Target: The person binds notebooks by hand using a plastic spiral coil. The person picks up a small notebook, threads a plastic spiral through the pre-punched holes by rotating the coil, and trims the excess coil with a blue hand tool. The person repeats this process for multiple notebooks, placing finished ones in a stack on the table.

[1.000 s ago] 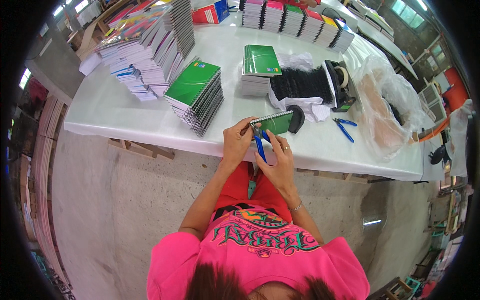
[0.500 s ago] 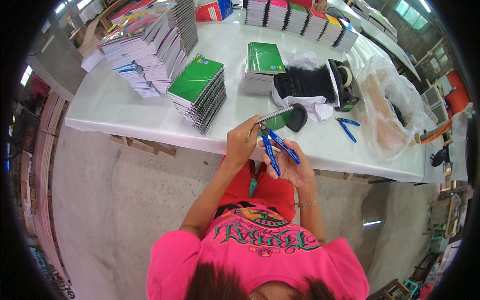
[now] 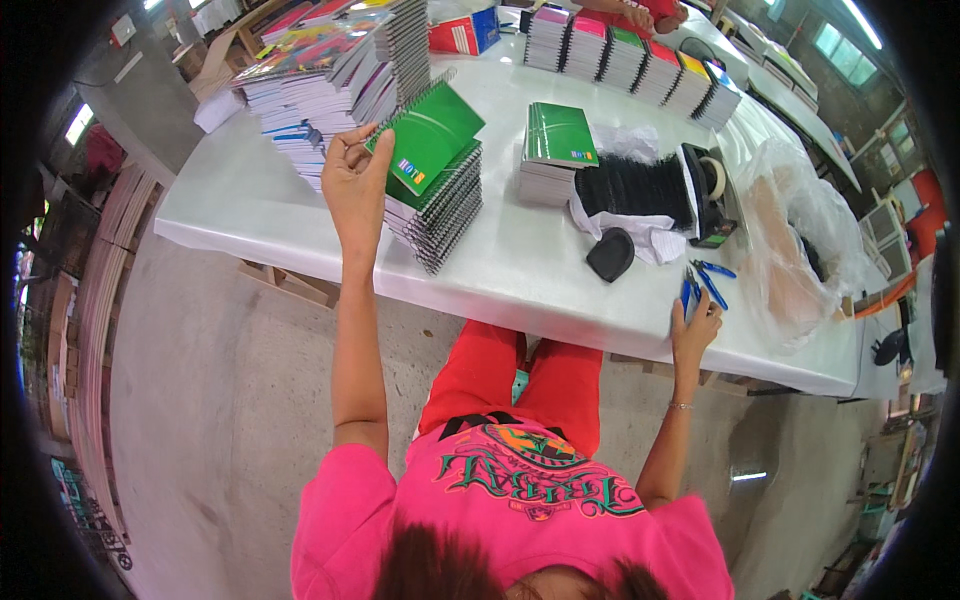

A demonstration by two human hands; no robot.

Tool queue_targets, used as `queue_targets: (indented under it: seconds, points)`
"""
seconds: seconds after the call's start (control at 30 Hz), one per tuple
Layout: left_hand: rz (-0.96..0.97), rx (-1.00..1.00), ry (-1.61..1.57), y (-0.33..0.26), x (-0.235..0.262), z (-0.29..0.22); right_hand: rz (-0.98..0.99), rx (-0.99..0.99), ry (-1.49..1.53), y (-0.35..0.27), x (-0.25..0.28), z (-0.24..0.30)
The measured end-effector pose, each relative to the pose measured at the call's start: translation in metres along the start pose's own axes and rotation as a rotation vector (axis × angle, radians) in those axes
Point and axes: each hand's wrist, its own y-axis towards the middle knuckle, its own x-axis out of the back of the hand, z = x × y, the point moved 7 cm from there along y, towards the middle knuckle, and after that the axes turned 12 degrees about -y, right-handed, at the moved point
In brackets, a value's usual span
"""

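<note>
My left hand [image 3: 355, 195] grips a green-covered spiral notebook [image 3: 437, 135] by its edge, tilted over a stack of spiral notebooks [image 3: 440, 220] at the table's near side. Whether the held notebook touches the stack is hard to tell. Over by the table's right front, my right hand [image 3: 695, 330] has its fingers closed around blue-handled wire cutters [image 3: 688, 292], low at the tabletop. A second blue-handled pair of cutters [image 3: 718, 272] lies right beside them. Between the hands, a dark rounded pad [image 3: 611, 255] rests on the white table [image 3: 520, 285].
Green-topped booklets [image 3: 560, 135] stand beside black binding coils [image 3: 635, 192] on white paper. A tape dispenser [image 3: 712, 200] and clear plastic bag [image 3: 800, 240] are to the right. Tall notebook piles [image 3: 320, 90] rise at far left; a notebook row [image 3: 630, 65] and another person's hand [image 3: 636, 15] are at the back.
My hands have parted. The left carried the green notebook leftward to the stack; the right took the blue-handled cutters away from it to the right, down by the other pair.
</note>
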Motion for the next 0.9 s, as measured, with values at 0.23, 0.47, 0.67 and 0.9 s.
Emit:
queue_targets:
  seconds: [0.23,0.47,0.67,0.9]
  points:
    - [-0.069,0.057,0.029,-0.003,0.029,0.038,-0.056,-0.012,0.056,-0.008,-0.007,0.001]
    - [-0.085,0.379,-0.152,-0.011,0.042,0.07,-0.003,-0.036,-0.015,-0.009,-0.006,0.001]
    - [-0.033,0.453,0.015,-0.014,0.042,0.068,-0.03,-0.01,0.016,-0.011,0.001,0.003]
    - [0.246,-0.149,0.808,0.02,-0.019,0.017,-0.032,0.005,-0.003,-0.011,0.0,0.002]
